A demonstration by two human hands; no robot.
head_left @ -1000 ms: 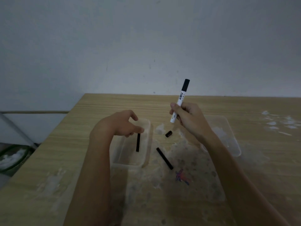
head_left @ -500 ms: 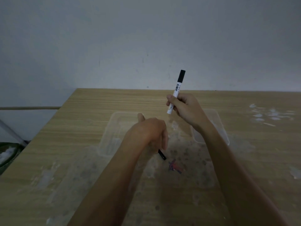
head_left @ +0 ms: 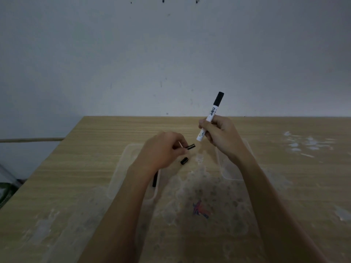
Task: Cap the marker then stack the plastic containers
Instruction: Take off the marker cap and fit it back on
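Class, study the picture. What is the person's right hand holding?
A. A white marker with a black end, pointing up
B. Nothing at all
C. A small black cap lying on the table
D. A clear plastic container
A: the right hand grips the white marker, raised above the table with its black end uppermost.

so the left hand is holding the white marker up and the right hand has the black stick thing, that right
Not quite: the hands are swapped. In the head view the right hand holds the white marker up, and the left hand pinches the black stick above the wooden table.
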